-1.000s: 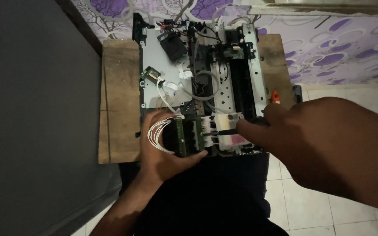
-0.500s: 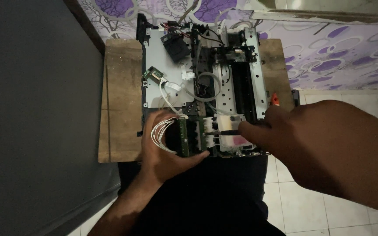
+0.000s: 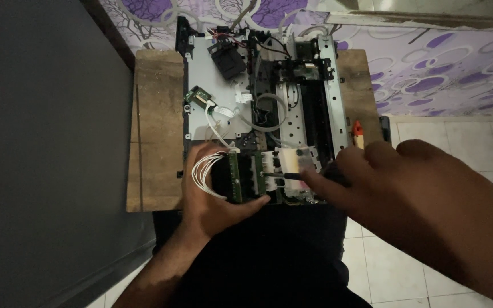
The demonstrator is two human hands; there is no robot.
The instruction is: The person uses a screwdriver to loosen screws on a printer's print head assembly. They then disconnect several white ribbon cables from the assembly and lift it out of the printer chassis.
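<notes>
An opened printer chassis (image 3: 223,108) of grey metal lies on a small wooden table (image 3: 155,142). My left hand (image 3: 212,194) grips the black carriage block with a green circuit board (image 3: 238,177) at the chassis's near edge, white flat cables looping past its fingers. My right hand (image 3: 372,177) holds a dark screwdriver (image 3: 283,175) whose tip points at the white part next to the carriage. My right forearm fills the lower right of the view.
A black module (image 3: 226,60) and a small green board (image 3: 198,94) sit on the chassis plate, with grey tubes (image 3: 263,108) curving beside the rail. An orange-tipped tool (image 3: 359,128) rests at the table's right edge. Purple patterned wall behind, white floor tiles right.
The view has drifted slightly. Both hands stay on the carriage area, and my right hand has shifted a little to the right.
</notes>
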